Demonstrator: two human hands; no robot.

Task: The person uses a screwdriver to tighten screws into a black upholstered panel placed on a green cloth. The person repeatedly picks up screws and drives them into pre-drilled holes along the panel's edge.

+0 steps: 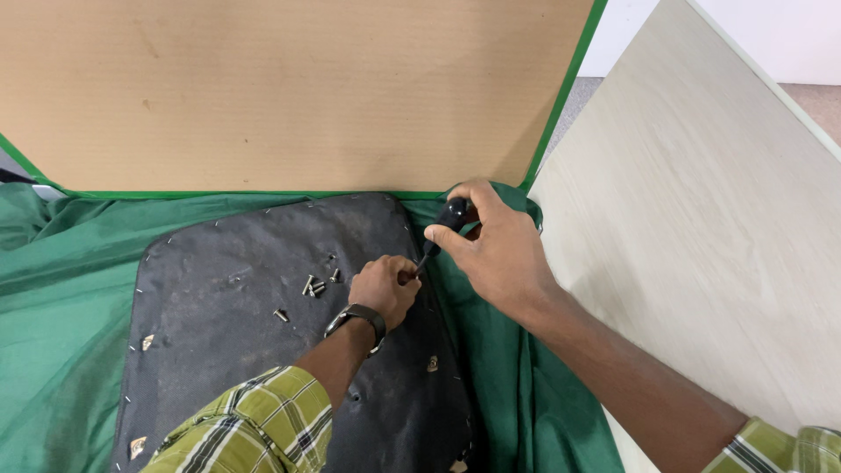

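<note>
While the left hand (pixel 384 287) pinches a fastener to steady it on the black panel (pixel 263 324), the right hand (pixel 495 250) clamps a screwdriver (pixel 442 226) angled onto it.

two hands (pixel 385 287), one screwdriver (pixel 448 219), one black panel (pixel 228 289), one wristwatch (pixel 357 317), about five loose screws (pixel 315 285).
</note>
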